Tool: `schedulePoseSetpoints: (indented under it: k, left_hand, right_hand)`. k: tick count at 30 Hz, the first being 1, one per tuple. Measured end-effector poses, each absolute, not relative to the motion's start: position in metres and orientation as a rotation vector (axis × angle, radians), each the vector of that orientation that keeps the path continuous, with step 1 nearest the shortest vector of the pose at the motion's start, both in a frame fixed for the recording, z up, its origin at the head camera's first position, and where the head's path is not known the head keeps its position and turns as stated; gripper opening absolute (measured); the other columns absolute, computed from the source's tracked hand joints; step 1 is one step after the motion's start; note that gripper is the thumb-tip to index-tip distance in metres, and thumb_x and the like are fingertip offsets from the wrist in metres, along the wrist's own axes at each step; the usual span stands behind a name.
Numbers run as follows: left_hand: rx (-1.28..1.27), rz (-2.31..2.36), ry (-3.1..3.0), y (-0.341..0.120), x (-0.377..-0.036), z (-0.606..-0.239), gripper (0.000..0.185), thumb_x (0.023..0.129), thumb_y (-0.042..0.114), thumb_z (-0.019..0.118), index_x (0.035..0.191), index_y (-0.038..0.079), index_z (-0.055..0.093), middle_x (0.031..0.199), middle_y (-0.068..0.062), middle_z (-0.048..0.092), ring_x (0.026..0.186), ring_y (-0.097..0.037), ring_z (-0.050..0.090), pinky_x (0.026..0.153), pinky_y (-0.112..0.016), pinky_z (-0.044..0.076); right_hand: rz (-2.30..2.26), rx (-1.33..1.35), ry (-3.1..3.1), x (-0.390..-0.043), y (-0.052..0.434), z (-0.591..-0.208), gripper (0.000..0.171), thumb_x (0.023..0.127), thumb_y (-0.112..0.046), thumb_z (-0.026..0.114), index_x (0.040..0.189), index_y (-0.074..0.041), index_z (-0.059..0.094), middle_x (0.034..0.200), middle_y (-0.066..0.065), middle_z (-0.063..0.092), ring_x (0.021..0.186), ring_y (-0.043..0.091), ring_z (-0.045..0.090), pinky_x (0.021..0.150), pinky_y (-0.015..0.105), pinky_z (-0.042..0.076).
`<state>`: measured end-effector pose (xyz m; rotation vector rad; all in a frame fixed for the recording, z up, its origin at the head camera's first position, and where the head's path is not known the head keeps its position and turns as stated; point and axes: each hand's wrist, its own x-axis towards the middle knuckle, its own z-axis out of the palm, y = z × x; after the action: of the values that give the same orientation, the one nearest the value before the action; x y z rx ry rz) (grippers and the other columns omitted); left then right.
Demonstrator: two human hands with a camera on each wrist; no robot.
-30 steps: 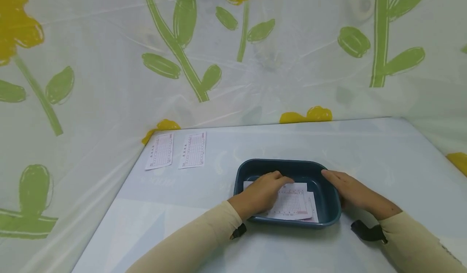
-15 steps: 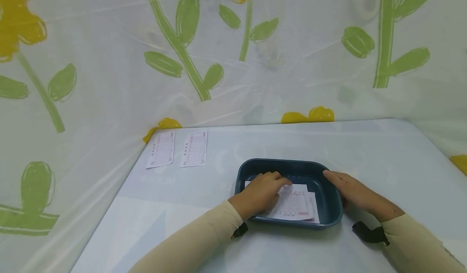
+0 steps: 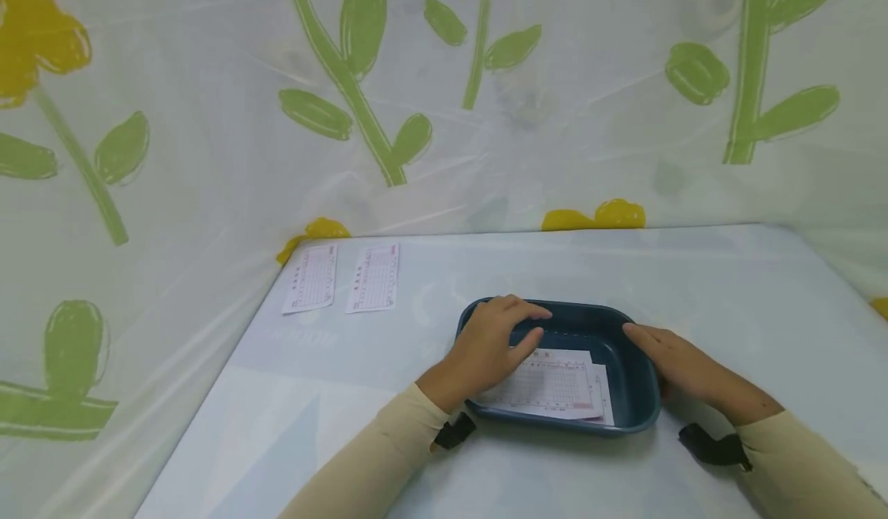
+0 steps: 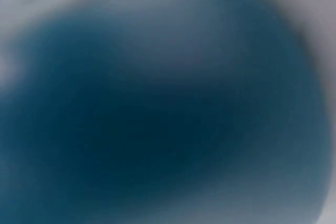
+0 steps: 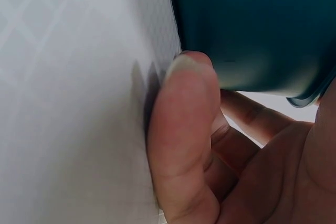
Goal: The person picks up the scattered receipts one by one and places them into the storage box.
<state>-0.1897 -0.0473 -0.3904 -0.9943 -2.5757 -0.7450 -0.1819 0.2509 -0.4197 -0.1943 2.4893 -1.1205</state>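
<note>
Lowest in the frame, two cream sleeves run up from the bottom edge, each with a dark strap at the wrist, over a pale surface (image 3: 728,303) with bare room to the right of the arms and along the bottom left.

Just above centre-bottom sits one dark teal tray (image 3: 627,419), with free surface on every side of it. The right hand (image 3: 676,365) lies along the tray's right wall, fingers fairly straight against the outside; in the right wrist view its thumb (image 5: 184,129) rests on the surface just beside the tray (image 5: 252,24). The left hand (image 3: 492,342) hangs over the tray's left part with fingers loosely bent near the far rim, gripping nothing that I can see (the left wrist view is only a teal blur). The two hands are apart, one at each side of the tray.

Inside the tray lie printed slips (image 3: 555,384), at least two, stacked slightly askew; the exact count is not clear.

Further up and left, near the surface's far left corner, two more slips (image 3: 310,278) lie flat side by side, just apart.

Behind and to the left rises a flower-printed plastic sheet (image 3: 486,118).
</note>
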Motion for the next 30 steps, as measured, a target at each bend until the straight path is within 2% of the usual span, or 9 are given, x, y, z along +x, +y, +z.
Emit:
schedulePoseSetpoints:
  k: [5,17,22,30]
  left_hand:
    - [-0.897,-0.903,-2.572,-0.063,-0.199,-0.387,0.029,0.103,0.029,0.056,0.127,0.016,0.066,0.122,0.001,0.069,0.117,-0.014,0.062,0.101,-0.034,0.05]
    - [-0.417,-1.146,-2.537,-0.114,-0.236,-0.392,0.029,0.103,0.026,0.053,0.126,0.015,0.066,0.119,-0.004,0.067,0.113,-0.021,0.059,0.099,-0.047,0.05]
    - [-0.257,-1.191,-2.547,-0.135,-0.248,-0.391,0.032,0.104,0.029,0.049,0.128,0.014,0.063,0.121,-0.007,0.065,0.116,-0.024,0.057,0.099,-0.048,0.048]
    - [0.018,-1.119,-2.645,-0.165,-0.262,-0.397,0.035,0.101,0.03,0.055,0.133,0.016,0.059,0.128,-0.009,0.062,0.123,-0.027,0.053,0.103,-0.051,0.04]
  right_hand:
    - [-1.127,-0.188,2.486,-0.181,0.252,-0.419,0.076,0.107,-0.051,0.021,0.151,0.01,0.026,0.125,0.029,0.052,0.061,0.025,0.059,0.055,0.037,0.053]
    - [-1.142,-0.199,2.465,-0.181,0.252,-0.422,0.076,0.107,-0.05,0.022,0.152,0.01,0.024,0.13,0.032,0.049,0.064,0.025,0.059,0.056,0.038,0.054]
    - [-1.139,-0.203,2.474,-0.182,0.252,-0.42,0.075,0.107,-0.051,0.022,0.152,0.009,0.026,0.125,0.029,0.052,0.061,0.026,0.059,0.055,0.038,0.053]
    - [-1.121,-0.175,2.475,-0.183,0.253,-0.421,0.077,0.107,-0.053,0.021,0.152,0.009,0.025,0.127,0.03,0.05,0.064,0.024,0.058,0.056,0.038,0.053]
